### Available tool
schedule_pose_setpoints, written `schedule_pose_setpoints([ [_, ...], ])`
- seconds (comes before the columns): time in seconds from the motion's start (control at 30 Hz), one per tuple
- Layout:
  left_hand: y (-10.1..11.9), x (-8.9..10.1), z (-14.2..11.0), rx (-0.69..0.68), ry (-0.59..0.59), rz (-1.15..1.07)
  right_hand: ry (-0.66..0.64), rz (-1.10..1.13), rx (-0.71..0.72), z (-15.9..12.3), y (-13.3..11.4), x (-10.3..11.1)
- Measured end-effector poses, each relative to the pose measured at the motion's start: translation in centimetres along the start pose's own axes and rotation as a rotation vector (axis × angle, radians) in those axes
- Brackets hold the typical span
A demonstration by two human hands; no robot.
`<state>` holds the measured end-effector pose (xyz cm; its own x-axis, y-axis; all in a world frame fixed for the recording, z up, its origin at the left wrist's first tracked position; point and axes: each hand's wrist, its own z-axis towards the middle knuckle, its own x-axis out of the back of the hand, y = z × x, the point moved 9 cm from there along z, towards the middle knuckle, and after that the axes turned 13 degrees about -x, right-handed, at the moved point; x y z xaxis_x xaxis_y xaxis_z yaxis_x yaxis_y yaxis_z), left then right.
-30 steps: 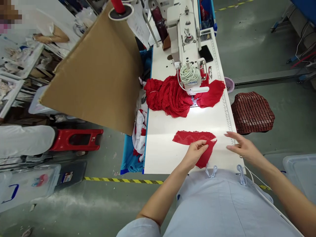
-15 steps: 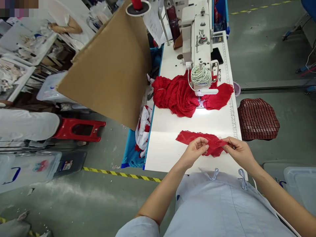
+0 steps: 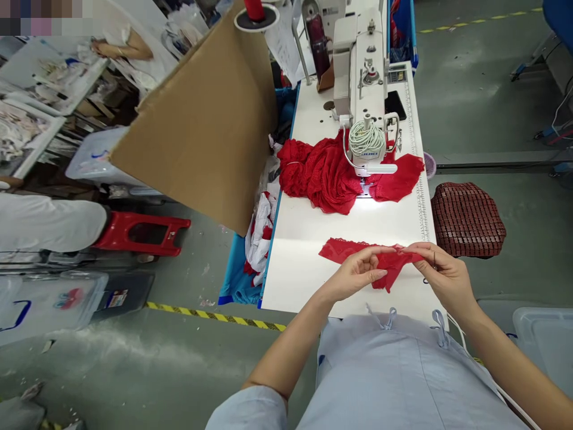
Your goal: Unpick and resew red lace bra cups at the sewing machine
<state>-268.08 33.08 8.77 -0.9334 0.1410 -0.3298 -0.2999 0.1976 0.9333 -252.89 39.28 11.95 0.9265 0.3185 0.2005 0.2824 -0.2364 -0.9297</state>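
Observation:
A piece of red lace fabric (image 3: pixel 342 249) lies partly on the white table, its right part lifted and bunched between my hands. My left hand (image 3: pixel 351 276) holds it from the left, the index finger stretched along its upper fold and the thumb lower down. On the other side my right hand (image 3: pixel 450 280) pinches the fabric's right end between thumb and fingers. A small dark metal tool with a ring shows at the right fingers; most of it is hidden, so its kind is unclear.
A white sewing machine (image 3: pixel 364 89) stands farther back with bunched red fabric (image 3: pixel 320 173) under its head. A phone (image 3: pixel 394 105) lies beside it. Left are a cardboard sheet (image 3: pixel 201 131) and a blue bin (image 3: pixel 233 278); right, a stool with a beaded brown cover (image 3: pixel 468 220).
My right hand has turned and shifted slightly, raising and folding the fabric's right end. My left index finger has stretched out along the fabric. The rest of the table looks the same.

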Motion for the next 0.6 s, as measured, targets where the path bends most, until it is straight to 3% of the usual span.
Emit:
schedule_pose_setpoints([
  [0.07,0.0,-0.4,0.0,0.030,-0.056,-0.040,-0.014,-0.001,-0.037,0.0,0.1,-0.2],
  [0.13,-0.2,-0.1,0.0,0.067,-0.033,-0.061,0.009,-0.019,-0.079,0.0,0.5,-0.1],
  [0.37,0.0,3.2,0.4,-0.001,0.278,-0.032,0.065,0.066,-0.147,0.9,2.5,1.5],
  [0.43,0.1,3.8,0.4,-0.037,0.353,-0.045,-0.064,0.093,-0.170,0.9,2.6,0.8],
  [0.53,-0.2,3.6,0.4,-0.040,0.409,-0.105,-0.334,0.046,-0.202,0.1,2.1,-2.1],
  [0.6,-0.6,2.8,0.4,-0.014,0.399,-0.163,-0.381,0.037,-0.232,-0.1,1.9,-3.4],
])
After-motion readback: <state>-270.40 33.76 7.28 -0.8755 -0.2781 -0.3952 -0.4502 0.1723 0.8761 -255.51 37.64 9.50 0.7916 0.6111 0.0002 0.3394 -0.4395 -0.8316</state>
